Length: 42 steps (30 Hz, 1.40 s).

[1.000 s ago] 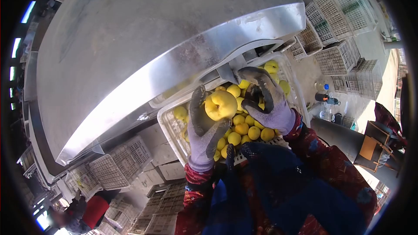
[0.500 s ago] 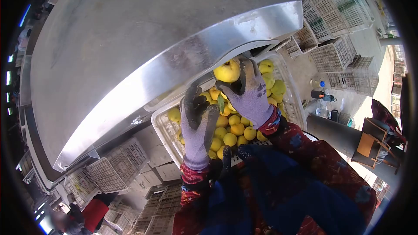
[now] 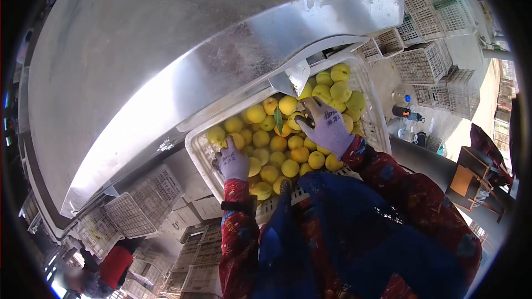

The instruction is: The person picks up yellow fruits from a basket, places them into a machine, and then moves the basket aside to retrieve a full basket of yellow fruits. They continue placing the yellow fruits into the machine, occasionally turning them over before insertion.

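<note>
A white plastic crate [image 3: 372, 86] full of round yellow fruit [image 3: 278, 144] lies below the metal machine edge. Both hands wear purple gloves with dark fingers. At the crate's left side, my left hand [image 3: 231, 160] rests against the fruit, its fingertips partly hidden among them. My right hand [image 3: 324, 124] reaches over the fruit at the right, fingers curled around a yellow fruit [image 3: 295, 120] that shows at its fingertips. A green leaf [image 3: 278, 119] lies on the fruit between the hands.
A large grey metal surface [image 3: 149, 39] with a shiny rim fills the upper left. Stacked crates [image 3: 424, 66] stand at the right, others [image 3: 133, 213] at the lower left. Bottles [image 3: 407, 113] and a chair [image 3: 468, 180] are at the right. Another person [image 3: 113, 268] is at the lower left.
The fruit held up in my right hand is no longer raised there; that hand has moved down onto the pile. My left hand has moved left and down to the crate's side.
</note>
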Motion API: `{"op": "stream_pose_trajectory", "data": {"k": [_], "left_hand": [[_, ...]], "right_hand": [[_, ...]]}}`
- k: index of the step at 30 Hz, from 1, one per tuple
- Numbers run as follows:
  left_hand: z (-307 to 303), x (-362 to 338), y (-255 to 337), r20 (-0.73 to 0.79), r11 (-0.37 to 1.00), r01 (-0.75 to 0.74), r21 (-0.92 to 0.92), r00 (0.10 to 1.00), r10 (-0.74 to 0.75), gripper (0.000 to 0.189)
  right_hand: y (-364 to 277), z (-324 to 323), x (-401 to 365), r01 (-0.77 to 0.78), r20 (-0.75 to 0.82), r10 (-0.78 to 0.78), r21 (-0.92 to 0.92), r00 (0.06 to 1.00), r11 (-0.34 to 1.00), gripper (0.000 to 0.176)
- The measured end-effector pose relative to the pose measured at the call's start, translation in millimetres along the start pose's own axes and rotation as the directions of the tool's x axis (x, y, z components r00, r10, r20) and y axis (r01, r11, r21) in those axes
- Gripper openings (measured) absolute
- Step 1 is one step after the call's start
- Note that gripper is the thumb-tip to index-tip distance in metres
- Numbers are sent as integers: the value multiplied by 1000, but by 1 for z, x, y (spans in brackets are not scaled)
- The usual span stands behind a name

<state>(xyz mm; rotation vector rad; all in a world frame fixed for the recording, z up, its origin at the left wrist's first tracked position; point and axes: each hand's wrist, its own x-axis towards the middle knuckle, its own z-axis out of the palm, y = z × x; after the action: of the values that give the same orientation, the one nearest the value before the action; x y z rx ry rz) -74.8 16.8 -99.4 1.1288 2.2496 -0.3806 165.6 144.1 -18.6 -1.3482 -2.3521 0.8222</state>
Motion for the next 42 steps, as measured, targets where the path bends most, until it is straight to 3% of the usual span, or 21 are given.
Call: {"op": "stream_pose_trajectory", "data": {"k": [1,2,4,5,8,10,11,12,14,15,18,19,21,22,25,28,29,32,35,39,42], "left_hand": [[6,7,1,1,998,15,57,1000,-15,64],[9,9,-1,-1,993,31,118,1000,-31,63],[11,6,1,11,987,32,160,999,-35,69],[20,2,-4,14,977,13,214,1000,-16,76],[19,-16,-18,17,960,-78,267,997,77,86],[-1,-23,-20,73,963,-160,218,986,147,86],[3,-25,-26,-14,957,-216,194,975,222,82],[1,-27,-30,-37,971,-235,31,971,236,79],[-8,-28,-36,-97,916,-275,-293,961,257,74],[-13,-28,-39,-35,727,-210,-653,968,248,57],[-74,-70,0,169,201,102,-974,920,353,45],[-61,-70,5,96,130,40,-991,879,466,42],[-61,-77,29,-239,246,-407,-880,826,510,45],[-70,-89,38,-104,83,-159,-984,882,461,47],[-97,-114,60,-253,-148,-207,-967,832,494,52],[-100,-123,71,-335,-5,-379,-925,811,479,56],[-107,-127,75,-339,-53,-357,-933,815,471,59],[-117,-128,78,-419,54,-502,-863,773,477,66],[-125,-126,87,-367,-80,-378,-922,794,485,67],[-136,-114,89,-362,-279,-257,-925,816,450,64],[-132,-105,75,-338,-243,-268,-932,886,316,61]], "right_hand": [[15,23,-11,-51,244,102,-209,964,977,38],[22,42,-14,-14,312,140,-375,940,927,45],[37,81,-9,96,400,239,-658,885,747,59],[58,108,-15,122,301,164,-741,939,660,47],[49,83,-10,132,404,140,-575,904,808,55],[49,62,-9,-101,405,201,-253,892,962,60],[45,51,-10,-221,418,231,-73,878,973,64],[37,38,-11,-299,415,168,275,894,914,67],[19,4,-12,-329,337,70,820,939,467,74],[1,-22,-7,-426,416,100,848,904,315,79],[-16,-41,-15,-442,439,56,895,897,61,75],[-17,-41,-18,-381,382,34,904,924,193,80],[-25,-40,-24,-258,261,4,951,965,168,82],[-27,-40,-27,-198,201,-2,968,980,153,83],[-35,-54,-32,-197,226,-43,918,973,344,77],[-47,-62,-31,-57,113,-66,825,991,562,72],[-50,-65,-32,2,59,-77,777,995,629,71],[-61,-74,-32,137,-105,-97,509,990,850,70],[-62,-67,-25,244,-276,-121,470,953,848,70],[-65,-70,1,222,-351,-140,206,926,953,73],[-59,-54,29,152,-442,-38,224,896,963,73]]}}
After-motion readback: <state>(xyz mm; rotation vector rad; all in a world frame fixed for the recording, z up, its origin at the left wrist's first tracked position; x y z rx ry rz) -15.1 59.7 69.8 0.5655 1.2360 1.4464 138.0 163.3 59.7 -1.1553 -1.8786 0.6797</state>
